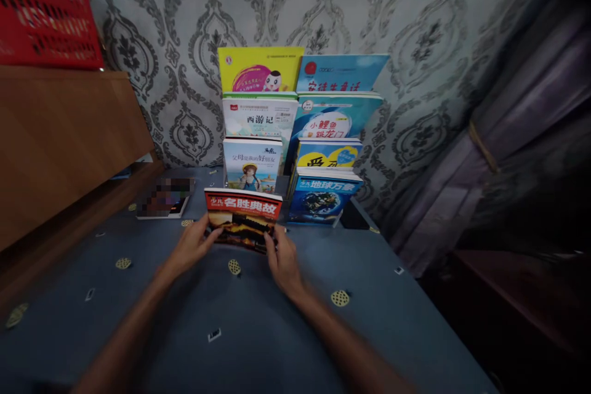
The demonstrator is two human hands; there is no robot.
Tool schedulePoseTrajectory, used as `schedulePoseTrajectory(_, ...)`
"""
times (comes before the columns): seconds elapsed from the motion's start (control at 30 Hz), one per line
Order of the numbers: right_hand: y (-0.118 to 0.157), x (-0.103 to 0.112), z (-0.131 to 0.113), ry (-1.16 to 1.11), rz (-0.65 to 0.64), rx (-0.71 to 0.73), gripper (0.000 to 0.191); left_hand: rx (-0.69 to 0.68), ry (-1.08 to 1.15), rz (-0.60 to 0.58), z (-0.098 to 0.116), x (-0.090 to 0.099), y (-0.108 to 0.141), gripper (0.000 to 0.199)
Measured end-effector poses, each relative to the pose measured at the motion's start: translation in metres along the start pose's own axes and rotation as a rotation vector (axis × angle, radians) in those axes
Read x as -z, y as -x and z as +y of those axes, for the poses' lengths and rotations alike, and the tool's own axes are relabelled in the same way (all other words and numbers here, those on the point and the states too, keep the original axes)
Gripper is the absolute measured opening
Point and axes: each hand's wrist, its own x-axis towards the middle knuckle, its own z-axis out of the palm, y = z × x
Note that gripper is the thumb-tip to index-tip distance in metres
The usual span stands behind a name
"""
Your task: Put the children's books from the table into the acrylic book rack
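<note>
A book with a red title band and a dark picture below (242,212) stands nearly upright between my hands. My left hand (194,243) grips its left edge, thumb across the cover. At the right edge my right hand (282,258) holds it the same way. Just behind is a book with a girl in a yellow hat (252,166), in the left column of a tiered book rack. To the right, a book with a globe on a blue cover (323,197) leans in the front of the other column. Most of the rack is hidden by books.
More books rise in tiers behind, among them a yellow one (261,68) and a blue one (344,71). Another book (168,200) lies flat at the left. A wooden cabinet (64,141) bears a red basket (50,18). A curtain (462,154) hangs at the right.
</note>
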Motion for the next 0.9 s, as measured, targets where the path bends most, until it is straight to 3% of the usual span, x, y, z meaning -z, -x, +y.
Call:
schedulePoseTrajectory(0.13,-0.033,0.007,-0.006,-0.005,0.053,0.045,0.017,-0.079,-0.168,0.081,0.015,0.006,-0.024,0.033)
schedulePoseTrajectory(0.3,-0.079,0.018,-0.019,-0.03,0.143,0.138,0.015,-0.213,-0.198,0.249,0.04,0.014,-0.057,0.035)
schedulePoseTrajectory(0.43,-0.102,0.025,-0.023,-0.076,0.154,0.175,0.017,-0.29,-0.203,0.278,0.049,0.017,-0.073,0.035)
schedulePoseTrajectory(0.67,-0.111,0.028,-0.006,-0.11,0.108,0.133,0.022,-0.312,-0.216,0.219,0.041,0.009,-0.083,0.025)
schedulePoseTrajectory(0.9,-0.111,0.023,0.013,0.0,0.057,0.072,0.018,-0.267,-0.211,0.176,0.02,-0.005,-0.087,0.016)
